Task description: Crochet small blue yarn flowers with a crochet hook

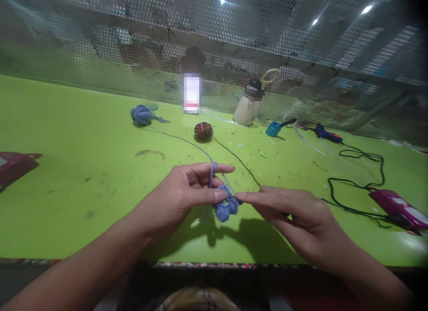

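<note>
My left hand point(192, 188) is closed, pinching a small blue-purple crocheted piece point(223, 211) with rounded, petal-like puffs between thumb and fingers. Its index finger stretches out with blue yarn looped round it. That strand runs back to a blue yarn ball point(141, 115). Close against the piece's right side, my right hand point(294, 213) is closed in a pinch, forefinger pointing at the stitches. It grips what appears to be a crochet hook, almost wholly hidden by the fingers. A multicoloured yarn ball point(203, 131) lies beyond, its dark strand reaching toward my right hand.
Along the back of the green table point(83, 168) stand a lit phone point(191, 93) and a pale bottle point(247, 108) before a perforated screen. Rightward are a blue round holder point(273, 129), a blue glue gun point(327, 134) and a magenta power strip point(399, 207) with black cords.
</note>
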The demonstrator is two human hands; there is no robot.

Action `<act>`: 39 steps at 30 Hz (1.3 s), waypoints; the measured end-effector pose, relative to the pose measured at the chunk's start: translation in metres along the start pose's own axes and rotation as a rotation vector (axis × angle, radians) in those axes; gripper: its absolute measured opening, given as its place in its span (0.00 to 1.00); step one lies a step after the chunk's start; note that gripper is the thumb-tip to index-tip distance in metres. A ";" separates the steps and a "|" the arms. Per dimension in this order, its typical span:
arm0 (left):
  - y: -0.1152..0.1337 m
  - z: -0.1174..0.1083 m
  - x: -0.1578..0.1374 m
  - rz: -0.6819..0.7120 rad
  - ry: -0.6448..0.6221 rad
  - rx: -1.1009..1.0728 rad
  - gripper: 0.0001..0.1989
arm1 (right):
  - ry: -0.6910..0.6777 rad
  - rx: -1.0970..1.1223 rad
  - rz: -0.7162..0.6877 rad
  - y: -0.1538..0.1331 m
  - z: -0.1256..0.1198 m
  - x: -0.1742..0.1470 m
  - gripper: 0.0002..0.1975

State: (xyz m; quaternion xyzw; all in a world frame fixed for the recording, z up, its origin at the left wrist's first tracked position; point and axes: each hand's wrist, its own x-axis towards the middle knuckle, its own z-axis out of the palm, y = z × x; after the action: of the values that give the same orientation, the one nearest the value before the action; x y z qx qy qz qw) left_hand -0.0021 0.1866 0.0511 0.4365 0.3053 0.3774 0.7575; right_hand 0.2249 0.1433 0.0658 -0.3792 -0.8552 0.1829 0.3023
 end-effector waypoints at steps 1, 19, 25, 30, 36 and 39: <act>0.000 0.000 0.000 -0.002 0.000 0.003 0.19 | -0.024 -0.034 -0.012 -0.001 -0.002 0.000 0.23; -0.006 0.005 0.003 0.019 0.104 0.162 0.20 | -0.195 -0.644 -0.157 -0.014 -0.009 0.005 0.23; -0.010 0.012 0.005 0.091 0.199 0.311 0.20 | -0.169 -0.831 -0.160 -0.024 0.003 0.011 0.23; -0.017 0.017 0.002 0.464 0.368 0.723 0.17 | -0.024 -0.827 -0.056 -0.018 0.022 0.010 0.26; -0.026 0.019 -0.003 0.785 0.427 0.689 0.19 | 0.541 0.066 0.223 -0.010 0.067 0.015 0.16; -0.026 0.017 0.000 0.707 0.414 0.546 0.21 | 0.670 0.632 0.479 -0.014 0.089 0.020 0.11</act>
State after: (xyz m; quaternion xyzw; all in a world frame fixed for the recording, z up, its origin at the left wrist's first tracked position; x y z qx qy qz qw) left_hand 0.0194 0.1706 0.0356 0.6120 0.3704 0.5963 0.3643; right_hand 0.1484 0.1422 0.0143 -0.4922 -0.5037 0.3650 0.6089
